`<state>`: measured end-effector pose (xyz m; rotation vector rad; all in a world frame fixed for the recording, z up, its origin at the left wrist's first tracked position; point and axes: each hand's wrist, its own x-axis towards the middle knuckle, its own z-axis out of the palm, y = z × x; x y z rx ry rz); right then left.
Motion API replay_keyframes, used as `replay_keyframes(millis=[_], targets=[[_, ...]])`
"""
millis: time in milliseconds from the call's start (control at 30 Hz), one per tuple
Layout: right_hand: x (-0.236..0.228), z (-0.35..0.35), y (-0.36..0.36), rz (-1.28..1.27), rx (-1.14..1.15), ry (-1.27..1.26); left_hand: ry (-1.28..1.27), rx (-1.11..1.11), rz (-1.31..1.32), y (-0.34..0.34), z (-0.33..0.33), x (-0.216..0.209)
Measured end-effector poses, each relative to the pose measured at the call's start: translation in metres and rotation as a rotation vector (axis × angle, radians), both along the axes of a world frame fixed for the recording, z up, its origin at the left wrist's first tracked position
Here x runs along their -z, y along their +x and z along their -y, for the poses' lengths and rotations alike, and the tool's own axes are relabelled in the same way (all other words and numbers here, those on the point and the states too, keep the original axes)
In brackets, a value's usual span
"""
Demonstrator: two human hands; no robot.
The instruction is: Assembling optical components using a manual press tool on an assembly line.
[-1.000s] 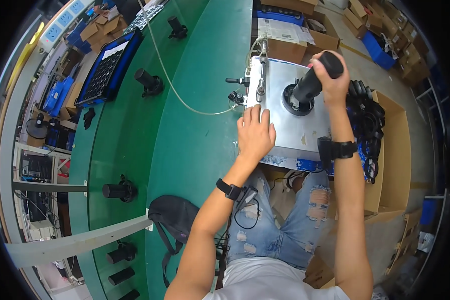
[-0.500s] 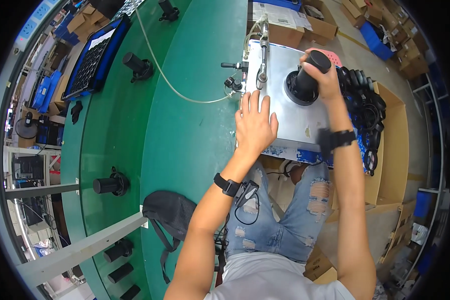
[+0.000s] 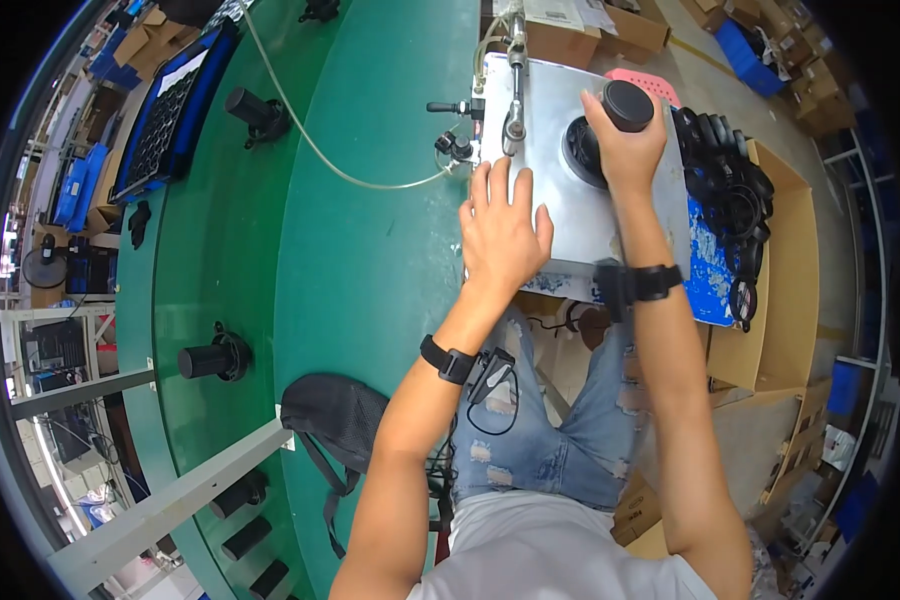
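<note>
My right hand (image 3: 632,158) is wrapped round an upright black cylinder (image 3: 628,105), thumb on its left side and fingers round the right. Its lower end, partly hidden by the hand, stands at a black ring-shaped base (image 3: 582,152) on a silver metal box (image 3: 580,225). Whether the two are joined cannot be seen. My left hand (image 3: 502,230) lies palm down with spread fingers at the box's left edge, holding nothing. Just beyond its fingertips is a metal air-cylinder clamp (image 3: 516,90). A small lever valve (image 3: 455,107) sits on the box's left side.
A green bench (image 3: 370,260) runs along the left, with several similar black cylinder parts (image 3: 215,360) and a black mesh bag (image 3: 335,420). A clear hose (image 3: 350,182) crosses it. Black rings (image 3: 735,215) pile up right of the box, beside an open carton (image 3: 785,270).
My right hand has turned round the black cylinder, its thumb now on the left side. The whole view has shifted slightly. My left hand keeps its place at the box edge.
</note>
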<state>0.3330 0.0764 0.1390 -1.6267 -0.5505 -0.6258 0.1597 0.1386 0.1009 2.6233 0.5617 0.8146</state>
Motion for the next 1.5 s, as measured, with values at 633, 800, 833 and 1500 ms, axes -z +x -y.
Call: replay_keyframes(millis=[633,800,833,1500], targets=[[-0.004,0.021,0.025,-0.139,-0.684,-0.127,0.09,-0.011,0.041,0.004,-0.004,0.012],[0.012,0.008,0.021,-0.264,-1.084,0.723,-0.09,0.076,0.158,0.003,-0.011,0.007],[0.01,0.008,0.02,-0.26,-1.09,0.727,-0.214,0.12,0.224,0.002,-0.025,0.006],[0.007,0.021,0.028,-0.041,-0.427,-0.114,-0.294,-0.05,-0.489,0.077,-0.193,0.018]])
